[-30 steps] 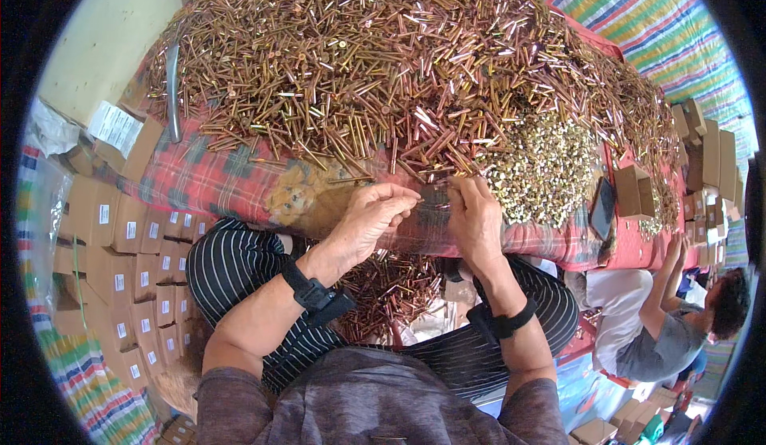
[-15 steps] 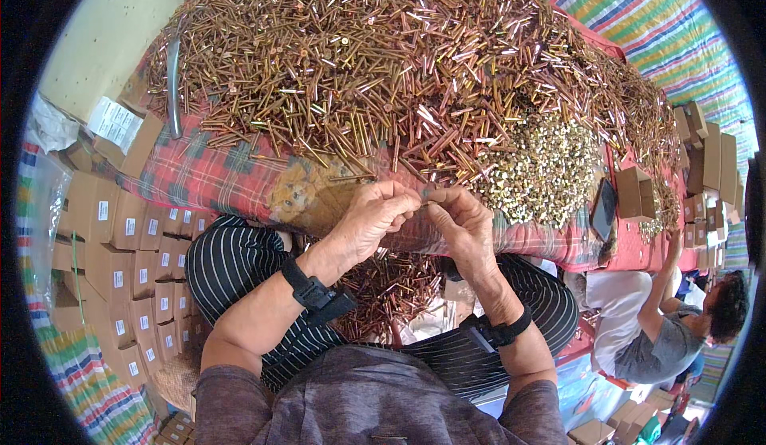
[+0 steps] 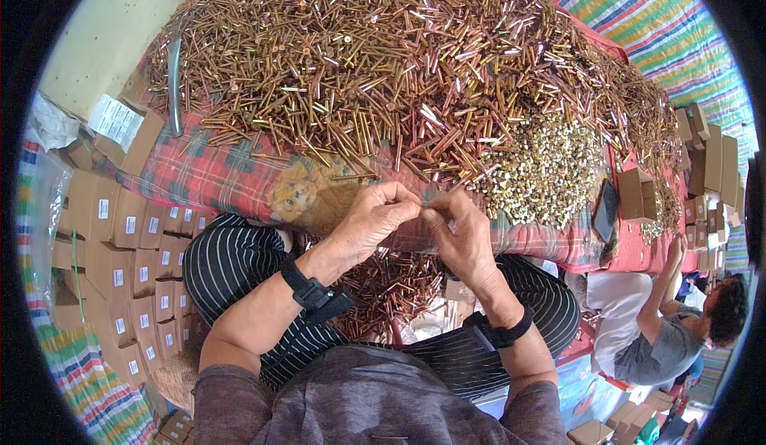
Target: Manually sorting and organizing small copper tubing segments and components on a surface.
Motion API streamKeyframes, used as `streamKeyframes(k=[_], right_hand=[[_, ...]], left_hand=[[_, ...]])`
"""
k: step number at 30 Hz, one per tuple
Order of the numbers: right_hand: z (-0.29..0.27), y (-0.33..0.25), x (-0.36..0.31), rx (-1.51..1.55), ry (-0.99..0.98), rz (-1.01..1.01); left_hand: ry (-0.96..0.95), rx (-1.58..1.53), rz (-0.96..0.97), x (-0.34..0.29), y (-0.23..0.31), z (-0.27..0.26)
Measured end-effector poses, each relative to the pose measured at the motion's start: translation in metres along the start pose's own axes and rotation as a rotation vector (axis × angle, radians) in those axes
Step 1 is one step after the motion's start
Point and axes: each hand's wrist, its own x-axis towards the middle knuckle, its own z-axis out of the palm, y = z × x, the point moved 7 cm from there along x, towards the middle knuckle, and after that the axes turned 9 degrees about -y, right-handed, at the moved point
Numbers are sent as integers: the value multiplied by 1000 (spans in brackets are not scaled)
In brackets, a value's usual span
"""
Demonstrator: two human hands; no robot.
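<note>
On my feed the left hand (image 3: 375, 215) and the right hand (image 3: 465, 240) meet fingertip to fingertip over the near edge of a worktop covered in red plaid cloth (image 3: 215, 175). Thumbs and forefingers are closed in pinches; I can't tell what sits between them. Slender copper-coloured metal rods (image 3: 359, 70) lie heaped on the far side; small shiny gold-coloured metal pieces (image 3: 550, 174) lie piled to the right.
</note>
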Motion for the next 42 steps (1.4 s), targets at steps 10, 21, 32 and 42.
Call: streamKeyframes(k=[10,21,32,42], right_hand=[[-1,-4,-2,-242,-105,61],[-12,16,3,-818,-55,-67],[6,16,-1,-171,-174,143],[5,48,-7,958,215,333]], left_hand=[[-70,18,-69,-7,3,0],[429,1524,272,-12,51,-45],[95,-63,53,-4,24,-29],[100,-348,76,-3,12,-13]])
